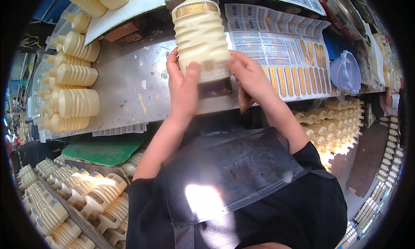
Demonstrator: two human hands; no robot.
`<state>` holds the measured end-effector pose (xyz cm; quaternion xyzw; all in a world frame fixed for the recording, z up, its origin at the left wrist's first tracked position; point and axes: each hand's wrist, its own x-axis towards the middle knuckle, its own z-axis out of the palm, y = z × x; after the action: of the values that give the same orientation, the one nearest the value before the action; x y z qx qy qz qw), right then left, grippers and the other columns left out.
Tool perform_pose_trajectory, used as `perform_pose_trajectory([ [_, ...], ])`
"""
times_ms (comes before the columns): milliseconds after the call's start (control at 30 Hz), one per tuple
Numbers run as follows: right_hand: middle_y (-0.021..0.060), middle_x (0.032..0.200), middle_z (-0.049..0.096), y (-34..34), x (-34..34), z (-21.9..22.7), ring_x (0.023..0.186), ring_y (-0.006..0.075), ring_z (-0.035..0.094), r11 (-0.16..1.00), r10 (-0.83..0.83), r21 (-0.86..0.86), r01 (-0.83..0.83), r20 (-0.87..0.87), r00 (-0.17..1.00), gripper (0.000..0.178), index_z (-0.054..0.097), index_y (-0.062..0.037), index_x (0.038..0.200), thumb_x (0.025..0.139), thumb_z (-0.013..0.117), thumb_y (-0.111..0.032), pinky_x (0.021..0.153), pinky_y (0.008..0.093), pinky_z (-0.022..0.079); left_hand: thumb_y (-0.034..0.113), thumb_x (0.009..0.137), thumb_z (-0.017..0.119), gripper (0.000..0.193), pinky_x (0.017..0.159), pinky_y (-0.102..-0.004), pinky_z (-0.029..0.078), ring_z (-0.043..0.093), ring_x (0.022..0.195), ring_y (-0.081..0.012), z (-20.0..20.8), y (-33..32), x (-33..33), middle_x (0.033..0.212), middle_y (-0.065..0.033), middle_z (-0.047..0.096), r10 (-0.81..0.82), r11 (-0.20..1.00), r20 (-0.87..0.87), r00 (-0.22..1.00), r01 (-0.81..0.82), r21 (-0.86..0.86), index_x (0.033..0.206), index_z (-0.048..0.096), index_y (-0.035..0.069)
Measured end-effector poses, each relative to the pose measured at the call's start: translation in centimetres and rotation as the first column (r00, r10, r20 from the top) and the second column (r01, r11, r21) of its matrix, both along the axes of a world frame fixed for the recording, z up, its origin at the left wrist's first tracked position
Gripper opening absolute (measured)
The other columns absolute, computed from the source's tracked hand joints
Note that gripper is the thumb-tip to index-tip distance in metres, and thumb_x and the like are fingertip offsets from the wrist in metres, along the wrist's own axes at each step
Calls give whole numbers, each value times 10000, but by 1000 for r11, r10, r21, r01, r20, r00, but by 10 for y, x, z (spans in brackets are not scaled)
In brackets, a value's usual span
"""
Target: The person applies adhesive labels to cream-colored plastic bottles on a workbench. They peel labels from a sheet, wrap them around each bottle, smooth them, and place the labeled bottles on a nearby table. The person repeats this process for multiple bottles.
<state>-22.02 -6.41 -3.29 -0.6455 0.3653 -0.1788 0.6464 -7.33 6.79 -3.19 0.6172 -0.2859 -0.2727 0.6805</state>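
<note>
A cream-coloured bottle [201, 41] with wavy ridges stands in front of me between both hands, its neck pointing away. A gold label band [196, 9] runs around its shoulder, and a small gold-brown square [209, 65] sits low on its front. My left hand [183, 87] is closed around the lower left side, thumb on the front. My right hand [250, 76] grips the lower right side, with its thumb near the base. Below the right palm a brown pointed piece [245, 100] shows; I cannot make out what it is or whether the hand holds it.
Sheets of gold and silver stickers [281, 54] lie to the right, beside a pale blue bucket [346, 71]. Cream bottles [78, 103] line the metal table's [129, 76] left side. Racks of bottles [86, 193] stand low at left, more bottles [333, 123] at right. A green board [103, 148] lies below the table edge.
</note>
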Motion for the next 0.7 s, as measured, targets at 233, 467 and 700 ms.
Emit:
perform_pose_trajectory([
  [233,35,939,706,-23,-6,37,818,112,671,920,-231,376,113,284,931,280,633,3,1240,1036,608,-187,787,259,557,361,1030,623,756,1110,-392,423,537,1298,-274,-1,0,0,1458,-228,487,-9,1000,-25,1000,9,-3,1559,236,-16],
  [467,130,980,733,9,14,68,876,222,733,640,141,-767,-48,55,988,245,714,-20,1138,894,727,-8,758,317,581,344,1040,607,736,1120,-388,402,509,1298,-252,-8,0,1,1446,-204,478,10,999,17,1000,-10,-43,1564,236,-15],
  [700,120,991,752,32,11,71,836,282,728,177,184,-983,56,89,979,325,741,-59,1084,773,746,36,717,363,577,272,1091,494,566,1117,-370,369,489,1256,-219,-6,4,5,1382,-158,495,45,995,-90,995,-52,-82,1547,294,3],
])
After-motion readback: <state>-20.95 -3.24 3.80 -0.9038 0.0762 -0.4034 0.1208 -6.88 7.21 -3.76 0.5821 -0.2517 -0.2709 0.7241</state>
